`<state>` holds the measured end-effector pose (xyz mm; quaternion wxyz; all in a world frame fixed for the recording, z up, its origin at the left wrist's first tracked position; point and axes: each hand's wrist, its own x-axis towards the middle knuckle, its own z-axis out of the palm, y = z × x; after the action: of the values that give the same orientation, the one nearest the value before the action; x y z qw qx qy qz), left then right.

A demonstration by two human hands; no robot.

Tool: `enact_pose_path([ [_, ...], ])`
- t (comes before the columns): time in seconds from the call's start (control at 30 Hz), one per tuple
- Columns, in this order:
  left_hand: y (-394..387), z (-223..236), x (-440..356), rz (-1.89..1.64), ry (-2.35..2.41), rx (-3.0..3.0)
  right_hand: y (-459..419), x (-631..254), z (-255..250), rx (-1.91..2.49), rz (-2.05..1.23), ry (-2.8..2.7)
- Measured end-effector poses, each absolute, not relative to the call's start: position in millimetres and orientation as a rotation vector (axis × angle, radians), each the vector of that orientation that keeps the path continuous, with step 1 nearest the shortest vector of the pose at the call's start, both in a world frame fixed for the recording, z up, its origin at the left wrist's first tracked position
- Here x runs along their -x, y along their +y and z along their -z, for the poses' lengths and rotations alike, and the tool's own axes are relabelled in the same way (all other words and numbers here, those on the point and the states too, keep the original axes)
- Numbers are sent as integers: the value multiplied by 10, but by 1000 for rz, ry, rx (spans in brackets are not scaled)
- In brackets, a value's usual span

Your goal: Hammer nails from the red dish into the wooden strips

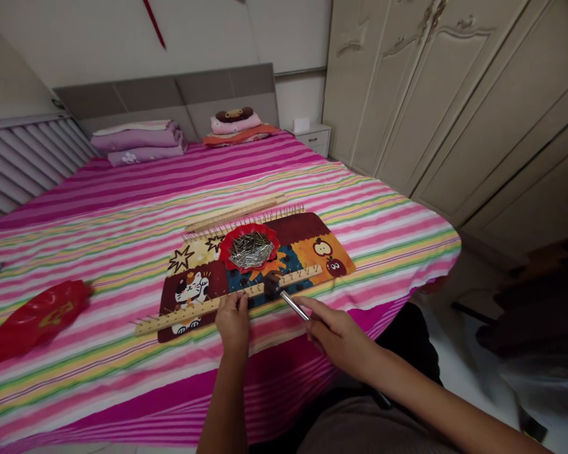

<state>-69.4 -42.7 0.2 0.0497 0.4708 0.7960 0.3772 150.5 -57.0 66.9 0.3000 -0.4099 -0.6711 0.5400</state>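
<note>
Across mat (291,229) on striped bed (383,221) — wood strip (201,309) lying, its left end overhanging mat. Red dish (226,256) of nails (250,250) sitting just beyond. Right hand (338,335) gripping hammer (293,304), fingers clamped round handle, head at strip. Left hand (233,323) resting at strip beside hammer head; cannot tell whether fingers are pinching nail. Soft bed giving under blow might be tipping strip, spilling nails — stray swing might be catching left fingers so close.

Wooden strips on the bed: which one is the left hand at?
The nearest strip, this side of the dish of nails, with the left hand and hammer head at it; the other strips lie beyond the dish.
</note>
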Motion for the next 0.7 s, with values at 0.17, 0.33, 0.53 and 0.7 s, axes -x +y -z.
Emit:
enact_pose_path([
  [0.17,-443,45,704,-1147,2433,-1474,-463,-1233,-736,992,-1359,-1877],
  [0.33,-455,52,701,-1089,2466,-1508,-392,-1030,-704,895,-1289,-2004],
  [0.53,-434,50,710,-1045,2482,-1489,-466,-1123,-704,896,-1293,-2004],
  [0.7,-459,23,772,-1174,2364,-1362,-601,-1520,-578,1000,-1405,-1832],
])
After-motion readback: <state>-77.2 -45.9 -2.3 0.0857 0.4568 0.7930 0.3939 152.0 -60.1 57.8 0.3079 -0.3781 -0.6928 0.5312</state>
